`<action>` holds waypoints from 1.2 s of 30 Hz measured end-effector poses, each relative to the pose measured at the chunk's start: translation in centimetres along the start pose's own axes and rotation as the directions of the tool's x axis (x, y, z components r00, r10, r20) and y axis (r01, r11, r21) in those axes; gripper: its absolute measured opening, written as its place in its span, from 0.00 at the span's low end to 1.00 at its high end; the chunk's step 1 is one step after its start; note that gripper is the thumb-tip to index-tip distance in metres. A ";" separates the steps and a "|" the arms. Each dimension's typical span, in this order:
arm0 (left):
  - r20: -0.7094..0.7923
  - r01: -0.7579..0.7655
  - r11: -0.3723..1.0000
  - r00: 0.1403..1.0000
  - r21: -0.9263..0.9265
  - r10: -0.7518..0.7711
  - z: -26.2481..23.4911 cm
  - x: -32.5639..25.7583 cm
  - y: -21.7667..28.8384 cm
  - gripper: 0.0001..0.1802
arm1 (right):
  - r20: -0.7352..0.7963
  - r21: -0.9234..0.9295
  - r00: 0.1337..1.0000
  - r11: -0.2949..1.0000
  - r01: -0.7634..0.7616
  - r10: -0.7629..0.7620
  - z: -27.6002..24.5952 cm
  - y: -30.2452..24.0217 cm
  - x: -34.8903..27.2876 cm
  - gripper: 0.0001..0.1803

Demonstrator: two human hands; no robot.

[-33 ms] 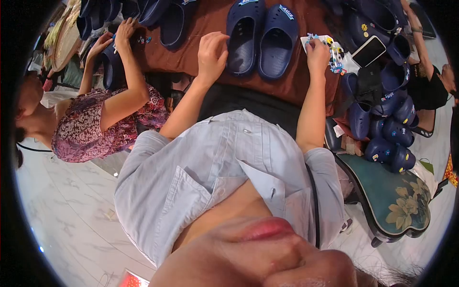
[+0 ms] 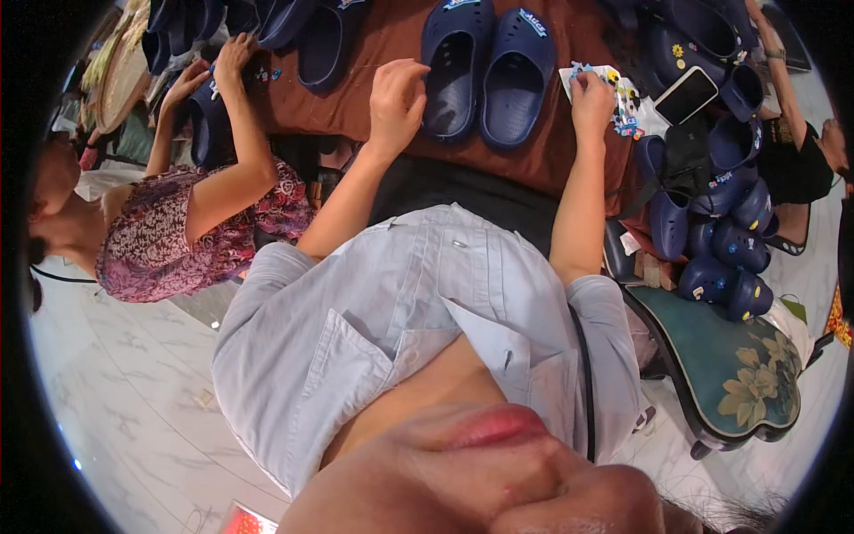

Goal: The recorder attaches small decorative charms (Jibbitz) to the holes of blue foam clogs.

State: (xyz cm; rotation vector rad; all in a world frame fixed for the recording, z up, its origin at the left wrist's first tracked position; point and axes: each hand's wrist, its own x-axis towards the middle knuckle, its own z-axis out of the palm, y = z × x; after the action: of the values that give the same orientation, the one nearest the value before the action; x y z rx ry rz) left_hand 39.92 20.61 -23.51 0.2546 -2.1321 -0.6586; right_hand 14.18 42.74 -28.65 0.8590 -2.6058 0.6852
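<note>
A pair of navy clogs lies side by side on the brown cloth in front of me: the left clog [image 2: 452,84] and the right clog [image 2: 516,89], each with a pale lettered charm near its toe. My left hand [image 2: 397,100] hovers at the left clog's outer edge, fingers loosely bent and thumb apart, holding nothing visible. To the right of the pair, my right hand [image 2: 592,102] dips its closed fingertips into a heap of small colourful shoe charms [image 2: 627,107] on a white sheet. Whatever those fingertips pinch is hidden.
A white-edged phone [image 2: 686,96] lies beyond the charms. Several decorated navy clogs [image 2: 738,245] crowd the right side. At left, a co-worker in a patterned top [image 2: 191,222] handles another clog [image 2: 210,129]. A green padded stool [image 2: 721,365] stands at my right; more clogs [image 2: 329,44] lie far left.
</note>
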 end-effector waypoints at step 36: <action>0.434 -0.089 0.987 0.901 0.135 0.022 6.0 -0.2 1.4 0.20 | -0.084 0.194 0.990 0.972 0.131 -0.117 1.1 -4.8 -0.4 0.25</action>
State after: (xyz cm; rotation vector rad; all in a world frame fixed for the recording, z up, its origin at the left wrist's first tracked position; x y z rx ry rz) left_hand 35.39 24.07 -25.80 0.1353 -2.6127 -0.5564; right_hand 17.33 38.96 -28.06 1.0259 -2.4259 0.9344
